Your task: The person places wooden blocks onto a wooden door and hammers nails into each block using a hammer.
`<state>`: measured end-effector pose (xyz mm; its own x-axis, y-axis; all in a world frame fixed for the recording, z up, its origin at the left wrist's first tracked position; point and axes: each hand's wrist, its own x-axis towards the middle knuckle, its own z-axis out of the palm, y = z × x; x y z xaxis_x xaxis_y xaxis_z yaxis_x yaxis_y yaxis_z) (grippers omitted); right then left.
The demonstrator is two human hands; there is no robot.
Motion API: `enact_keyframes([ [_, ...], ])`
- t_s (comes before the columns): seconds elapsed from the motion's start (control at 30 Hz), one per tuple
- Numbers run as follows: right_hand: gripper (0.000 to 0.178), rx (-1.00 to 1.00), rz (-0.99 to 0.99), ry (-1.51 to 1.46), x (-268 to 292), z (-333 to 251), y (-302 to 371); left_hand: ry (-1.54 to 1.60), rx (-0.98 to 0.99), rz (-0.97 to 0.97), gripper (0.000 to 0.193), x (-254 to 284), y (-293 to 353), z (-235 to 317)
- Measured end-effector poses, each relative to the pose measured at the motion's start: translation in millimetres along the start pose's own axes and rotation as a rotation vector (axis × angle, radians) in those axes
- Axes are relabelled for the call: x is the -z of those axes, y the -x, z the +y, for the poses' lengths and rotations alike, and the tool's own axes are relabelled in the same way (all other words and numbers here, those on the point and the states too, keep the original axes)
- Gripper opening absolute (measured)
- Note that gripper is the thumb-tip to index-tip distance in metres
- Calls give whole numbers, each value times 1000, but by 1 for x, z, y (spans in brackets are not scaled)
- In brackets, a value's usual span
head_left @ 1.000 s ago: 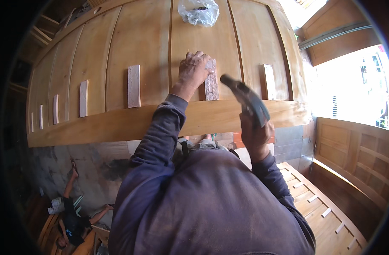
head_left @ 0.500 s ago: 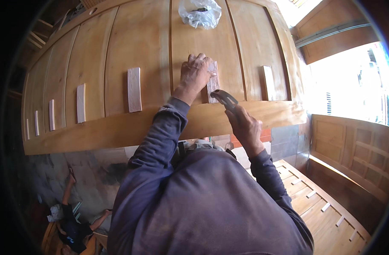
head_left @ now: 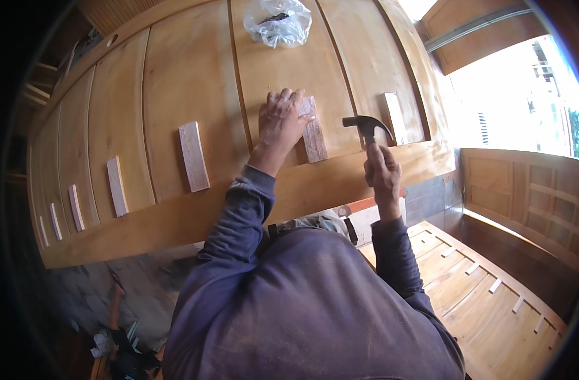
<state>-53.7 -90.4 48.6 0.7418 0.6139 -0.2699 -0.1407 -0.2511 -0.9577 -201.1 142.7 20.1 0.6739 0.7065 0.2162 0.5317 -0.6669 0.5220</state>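
Head view: nearest, between 2 and 3 o'clock of centre, the handle of a claw hammer [head_left: 367, 123] is gripped by the right hand [head_left: 384, 174], with the fingers wrapped round it. The tool is held upright, its striking face turned toward 9 o'clock and its head apart from the wood, perhaps so that a swing is left free. At 12 o'clock, the left hand [head_left: 282, 123] is rested, fingers bent, on the wooden panel [head_left: 289, 68]; its thumb is laid over a pale wood strip [head_left: 315, 140], presumably so that shifting is prevented (whether a nail is pinched there cannot be told).

That strip is placed at 1 o'clock, its near end beside the panel's front rail. Other strips [head_left: 194, 157] are spaced along the same edge toward 9 o'clock, one more being set at 2; an even layout seems intended. Beyond, at 12, a clear plastic bag [head_left: 294, 28] with dark contents is set down, probably within reach. Farther off, at 4 o'clock, a second panel [head_left: 473, 326] is lined with similar strips.
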Motion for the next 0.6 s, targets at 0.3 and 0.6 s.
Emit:
enact_keyframes([
  [0.3,33,-141,-145,-67,25,-6,-38,226,57,86,48,-4,-10,-25],
  [0.6,28,-192,-189,-105,36,7,-48,362,322,240,17,15,-64,-9],
])
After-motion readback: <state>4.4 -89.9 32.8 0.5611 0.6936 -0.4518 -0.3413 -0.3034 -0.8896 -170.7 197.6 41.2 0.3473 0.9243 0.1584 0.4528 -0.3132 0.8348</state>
